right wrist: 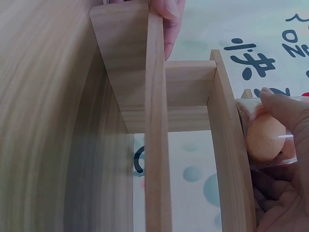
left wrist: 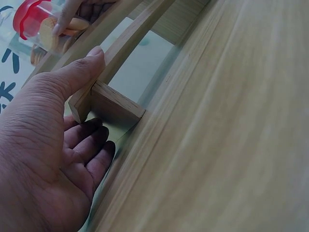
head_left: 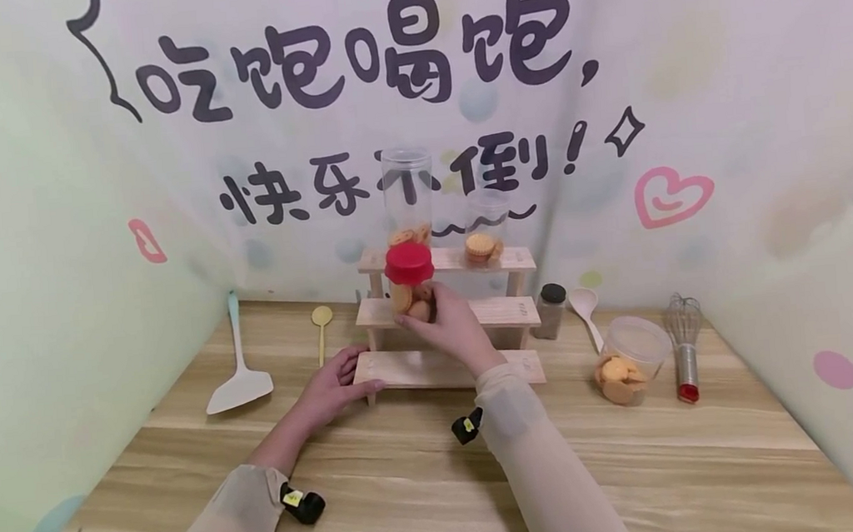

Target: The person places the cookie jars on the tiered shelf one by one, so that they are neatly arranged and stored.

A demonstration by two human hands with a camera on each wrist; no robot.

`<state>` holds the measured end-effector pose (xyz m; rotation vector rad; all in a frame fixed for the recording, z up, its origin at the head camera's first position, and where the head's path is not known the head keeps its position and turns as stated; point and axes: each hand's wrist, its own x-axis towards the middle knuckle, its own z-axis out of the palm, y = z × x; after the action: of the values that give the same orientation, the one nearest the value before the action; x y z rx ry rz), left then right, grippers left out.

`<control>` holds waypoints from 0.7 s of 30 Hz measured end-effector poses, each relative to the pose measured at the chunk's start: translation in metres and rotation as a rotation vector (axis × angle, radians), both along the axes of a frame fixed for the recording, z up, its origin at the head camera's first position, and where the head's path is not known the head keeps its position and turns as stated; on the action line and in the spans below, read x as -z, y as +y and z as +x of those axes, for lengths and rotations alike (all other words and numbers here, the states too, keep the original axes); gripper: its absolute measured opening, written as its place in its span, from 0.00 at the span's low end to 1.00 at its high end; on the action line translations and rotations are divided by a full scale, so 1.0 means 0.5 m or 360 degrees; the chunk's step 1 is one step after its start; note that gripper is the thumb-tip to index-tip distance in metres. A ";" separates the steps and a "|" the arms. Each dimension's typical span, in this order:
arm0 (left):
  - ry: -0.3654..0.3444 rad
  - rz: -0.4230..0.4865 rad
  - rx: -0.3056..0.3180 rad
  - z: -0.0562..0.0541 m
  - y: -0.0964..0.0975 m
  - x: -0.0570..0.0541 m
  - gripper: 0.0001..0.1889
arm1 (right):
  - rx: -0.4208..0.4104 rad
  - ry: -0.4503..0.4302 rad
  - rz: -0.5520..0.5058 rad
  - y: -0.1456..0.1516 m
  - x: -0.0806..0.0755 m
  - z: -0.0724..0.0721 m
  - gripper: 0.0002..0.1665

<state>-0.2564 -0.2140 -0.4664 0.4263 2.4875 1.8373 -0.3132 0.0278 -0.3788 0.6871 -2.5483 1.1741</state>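
A three-step wooden rack (head_left: pixel 434 367) stands against the wall. My left hand (head_left: pixel 334 388) grips the left end of its lowest step, thumb on top and fingers curled below the edge in the left wrist view. With my right hand (head_left: pixel 452 331) I hold a small clear jar with a red lid (head_left: pixel 408 262) and round cookies inside, upright at the left of the middle step. Its base seems to meet that board. Behind it on the top step are a tall clear jar (head_left: pixel 407 186) of cookies and, to the right, a shorter clear jar (head_left: pixel 484 249).
Left of the rack lie a white spatula (head_left: pixel 241 389) and a yellow spoon (head_left: pixel 321 318). On the right are a black-capped bottle (head_left: pixel 551 313), a white spoon (head_left: pixel 586 308), a tilted tub of cookies (head_left: pixel 623 372) and a whisk (head_left: pixel 685 346).
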 end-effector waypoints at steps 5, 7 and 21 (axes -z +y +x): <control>-0.0004 0.0002 0.0000 -0.002 0.000 0.002 0.41 | 0.0032 -0.0038 -0.0017 0.001 0.000 -0.001 0.41; -0.0003 0.0004 -0.0004 -0.001 0.000 0.001 0.41 | 0.0048 -0.0053 -0.0025 0.001 0.001 -0.002 0.42; 0.0012 -0.0015 -0.0001 0.005 0.002 -0.004 0.42 | -0.0047 -0.0012 0.0053 0.063 -0.047 0.028 0.44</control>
<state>-0.2538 -0.2129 -0.4644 0.4329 2.5001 1.8272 -0.2993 0.0595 -0.3553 0.7314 -2.5779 1.1479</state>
